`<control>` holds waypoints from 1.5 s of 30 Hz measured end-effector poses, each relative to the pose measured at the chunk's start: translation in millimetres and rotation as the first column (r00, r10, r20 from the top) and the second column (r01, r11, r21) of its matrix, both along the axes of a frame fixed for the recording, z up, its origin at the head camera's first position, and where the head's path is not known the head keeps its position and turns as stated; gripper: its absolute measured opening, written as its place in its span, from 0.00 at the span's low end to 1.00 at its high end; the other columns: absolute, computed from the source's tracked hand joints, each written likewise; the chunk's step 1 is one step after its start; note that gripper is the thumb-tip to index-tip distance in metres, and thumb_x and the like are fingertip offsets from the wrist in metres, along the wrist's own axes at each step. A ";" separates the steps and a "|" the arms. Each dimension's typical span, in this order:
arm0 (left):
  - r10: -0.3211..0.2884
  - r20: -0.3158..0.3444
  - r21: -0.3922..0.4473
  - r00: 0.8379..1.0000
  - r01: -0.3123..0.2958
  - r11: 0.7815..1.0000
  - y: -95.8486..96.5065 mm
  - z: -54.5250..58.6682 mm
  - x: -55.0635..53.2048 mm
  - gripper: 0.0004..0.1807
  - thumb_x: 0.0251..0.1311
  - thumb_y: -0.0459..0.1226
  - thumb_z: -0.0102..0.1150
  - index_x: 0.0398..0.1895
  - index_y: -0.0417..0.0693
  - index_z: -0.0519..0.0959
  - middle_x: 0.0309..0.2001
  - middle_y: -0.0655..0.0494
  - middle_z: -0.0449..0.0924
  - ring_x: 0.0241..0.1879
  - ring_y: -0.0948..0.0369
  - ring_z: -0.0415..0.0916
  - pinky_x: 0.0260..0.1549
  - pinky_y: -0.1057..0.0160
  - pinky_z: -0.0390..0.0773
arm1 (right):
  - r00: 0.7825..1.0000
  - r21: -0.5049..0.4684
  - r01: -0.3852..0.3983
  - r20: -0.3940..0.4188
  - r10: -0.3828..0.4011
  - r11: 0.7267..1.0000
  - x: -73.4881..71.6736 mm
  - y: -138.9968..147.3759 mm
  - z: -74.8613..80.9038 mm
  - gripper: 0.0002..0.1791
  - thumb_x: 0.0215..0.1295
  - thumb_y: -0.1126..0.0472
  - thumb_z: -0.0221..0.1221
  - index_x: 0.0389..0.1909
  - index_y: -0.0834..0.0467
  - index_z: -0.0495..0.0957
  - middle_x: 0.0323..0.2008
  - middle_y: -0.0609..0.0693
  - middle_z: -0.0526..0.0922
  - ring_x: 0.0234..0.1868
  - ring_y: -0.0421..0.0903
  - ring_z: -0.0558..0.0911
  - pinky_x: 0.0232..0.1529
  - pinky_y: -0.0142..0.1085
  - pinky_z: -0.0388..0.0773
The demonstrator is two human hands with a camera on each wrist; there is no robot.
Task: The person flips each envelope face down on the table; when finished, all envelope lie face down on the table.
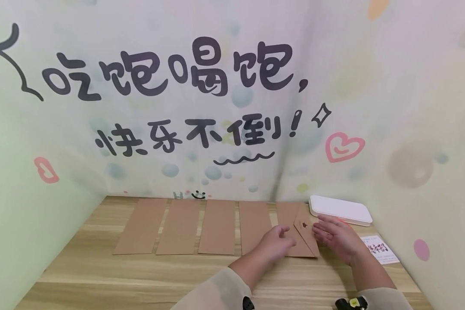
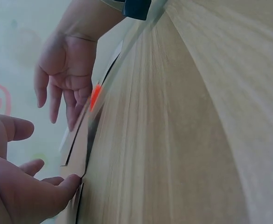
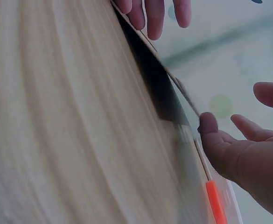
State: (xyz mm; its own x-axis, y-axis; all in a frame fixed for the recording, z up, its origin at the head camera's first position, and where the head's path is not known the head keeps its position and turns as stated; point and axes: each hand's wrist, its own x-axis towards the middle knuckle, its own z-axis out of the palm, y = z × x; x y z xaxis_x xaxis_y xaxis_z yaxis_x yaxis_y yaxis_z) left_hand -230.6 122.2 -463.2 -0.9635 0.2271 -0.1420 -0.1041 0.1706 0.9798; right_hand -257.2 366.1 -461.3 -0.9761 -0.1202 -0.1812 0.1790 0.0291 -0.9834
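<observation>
At the right end of a row of brown paper envelopes lies one with a pointed flap and a small dark printed mark, the flapped envelope (image 1: 304, 236). My left hand (image 1: 273, 247) is over its left part, fingers loosely bent with nothing pinched. Along its right edge my right hand (image 1: 339, 237) stands with extended fingers, one fingertip touching the edge in the right wrist view. That view shows the envelope's edge (image 3: 185, 93) raised over a dark shadow. In the left wrist view, the little finger of my left hand (image 2: 24, 186) touches the envelope's near edge.
Several plain brown envelopes (image 1: 217, 228) lie side by side to the left. Behind my right hand are a white case (image 1: 341, 210) and a slim orange object (image 3: 215, 203). A printed card (image 1: 383, 249) lies to the right. A decorated wall (image 1: 232, 181) backs the wooden table (image 1: 100, 280).
</observation>
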 end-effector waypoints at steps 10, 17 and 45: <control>-0.044 -0.038 -0.021 0.998 0.044 0.999 4.4 -0.8 4.0 0.31 0.58 0.37 0.71 0.68 0.48 0.80 0.70 0.46 0.80 0.73 0.47 0.74 0.75 0.43 0.71 | 0.996 0.056 -0.046 -0.073 0.050 0.997 0.7 -2.3 2.4 0.37 0.83 0.62 0.53 0.83 0.71 0.51 0.68 0.47 0.80 0.58 0.32 0.83 0.60 0.29 0.82; -0.058 -0.032 -0.009 0.998 0.058 0.998 6.5 2.9 4.9 0.31 0.58 0.38 0.72 0.68 0.50 0.80 0.69 0.49 0.80 0.71 0.50 0.75 0.73 0.44 0.73 | 0.988 0.103 -0.123 -0.086 0.132 0.987 1.8 -15.4 7.6 0.37 0.82 0.62 0.54 0.84 0.66 0.52 0.83 0.66 0.60 0.63 0.29 0.79 0.61 0.28 0.81; -0.058 -0.070 0.119 0.996 0.067 0.991 11.4 17.4 13.8 0.30 0.66 0.41 0.70 0.71 0.51 0.75 0.66 0.52 0.80 0.55 0.59 0.80 0.48 0.58 0.85 | 0.986 0.001 -0.163 -0.045 0.163 0.987 15.4 -50.4 18.5 0.37 0.82 0.54 0.57 0.86 0.50 0.56 0.78 0.62 0.65 0.65 0.38 0.80 0.63 0.32 0.82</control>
